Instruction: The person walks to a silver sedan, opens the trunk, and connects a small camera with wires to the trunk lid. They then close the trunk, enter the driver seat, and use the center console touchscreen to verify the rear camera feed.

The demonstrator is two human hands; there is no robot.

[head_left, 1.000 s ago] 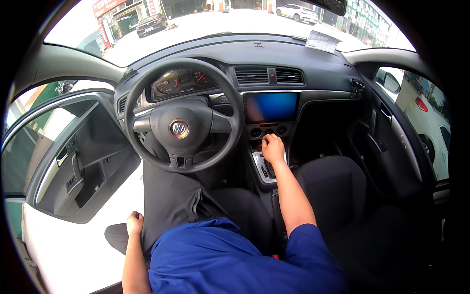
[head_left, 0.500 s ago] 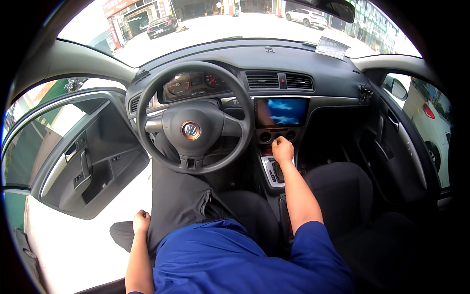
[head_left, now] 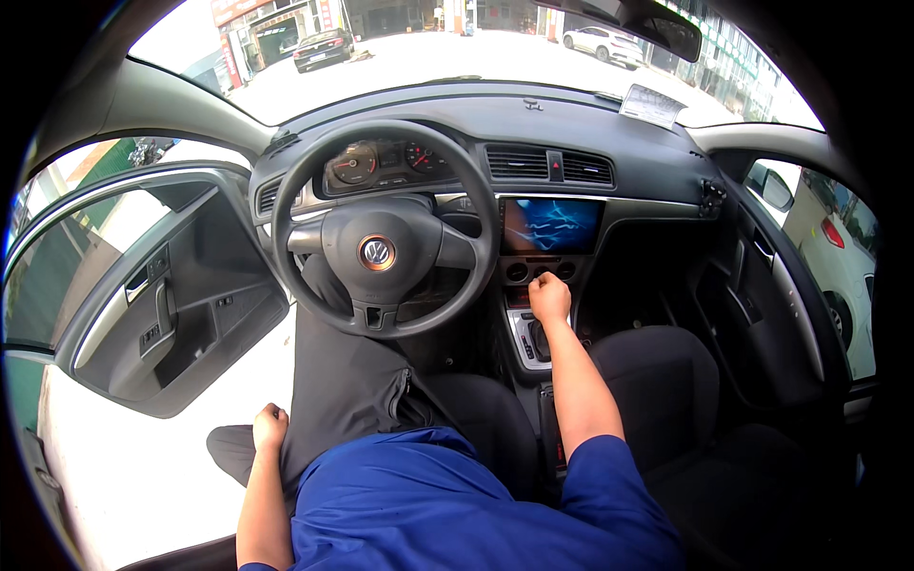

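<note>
Seated in the driver's seat, blue shirt nearest the camera, dark trousers running forward under the wheel (head_left: 384,249).

Left hand (head_left: 269,427) curled into a loose fist, resting on the left thigh near the seat edge; nothing visibly held, though the palm side is hidden. Just left of it, the driver's door (head_left: 162,305) standing wide open, pale ground showing below.

Right arm stretched forward, right hand (head_left: 549,297) closed in a fist over the gear lever (head_left: 539,335), right of and below the wheel, on the console between the two seats. Knob itself hidden under the fingers, so the exact grip cannot be told; silver surround visible beneath. Passenger seat (head_left: 657,390) to the right of the lever, bare.

Further on, a lit blue screen (head_left: 550,225) above the lever, then vents, dials behind the wheel, and a paper on the dash top. Beyond the windscreen, a sunlit yard with parked cars.

Likely risks: with the door open and nothing on the wheel, a shift into gear could let the car creep and swing the door into something. A foot off the brake would cause it; pedals hidden.
</note>
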